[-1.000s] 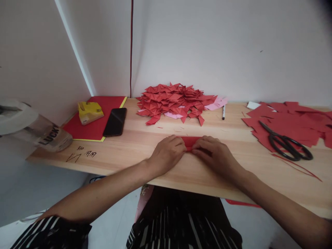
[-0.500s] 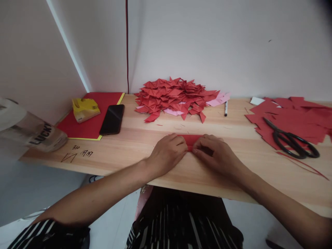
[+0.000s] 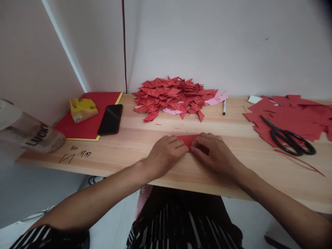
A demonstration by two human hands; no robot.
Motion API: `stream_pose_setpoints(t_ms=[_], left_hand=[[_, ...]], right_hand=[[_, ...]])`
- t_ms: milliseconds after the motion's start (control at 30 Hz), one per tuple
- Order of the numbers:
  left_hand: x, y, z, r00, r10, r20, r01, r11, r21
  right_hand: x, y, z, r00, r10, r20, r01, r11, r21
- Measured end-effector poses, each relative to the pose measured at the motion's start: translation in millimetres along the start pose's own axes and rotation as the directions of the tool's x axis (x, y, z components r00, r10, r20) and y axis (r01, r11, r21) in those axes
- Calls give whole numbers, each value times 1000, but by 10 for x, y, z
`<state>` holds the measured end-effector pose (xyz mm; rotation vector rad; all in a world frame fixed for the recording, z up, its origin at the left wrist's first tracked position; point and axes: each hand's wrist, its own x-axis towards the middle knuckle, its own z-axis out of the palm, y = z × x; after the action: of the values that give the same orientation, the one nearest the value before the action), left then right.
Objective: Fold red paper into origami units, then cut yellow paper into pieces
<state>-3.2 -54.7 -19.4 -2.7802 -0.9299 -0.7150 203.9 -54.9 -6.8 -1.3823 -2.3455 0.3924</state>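
Note:
A piece of red paper [image 3: 187, 139] lies on the wooden table near its front edge, largely covered by my hands. My left hand [image 3: 167, 154] is closed on its left part, fingers curled down onto the tabletop. On the right part, my right hand [image 3: 211, 152] pinches the near edge with thumb and fingers. The two hands almost touch at the paper's near edge. Behind them, a heap of folded red paper shapes [image 3: 171, 95] rests against the wall, with some pink paper among them.
At the right, black-handled scissors [image 3: 289, 138] lie on flat red sheets [image 3: 293, 117]. A marker [image 3: 224, 107] stands out near the wall. Leftward are a black phone [image 3: 110, 119], a yellow packet [image 3: 83, 110] on a red sheet [image 3: 77, 129], and a plastic cup [image 3: 38, 133].
The view has shifted slightly. My right hand has moved a little closer to my left hand, so less of the red paper shows between them.

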Motion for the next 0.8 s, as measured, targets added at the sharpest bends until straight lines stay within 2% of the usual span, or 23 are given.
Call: stream_pose_setpoints(t_ms=[367,800], left_hand=[[-22,-7,-36,990,139,13,-140,987,82],[-19,14,-31,990,129,56,-132,989,71]], right_hand=[[-2,21,30,1000,-20,8,21,999,-38],[-27,-4,51,999,-32,11,34,991,-133]])
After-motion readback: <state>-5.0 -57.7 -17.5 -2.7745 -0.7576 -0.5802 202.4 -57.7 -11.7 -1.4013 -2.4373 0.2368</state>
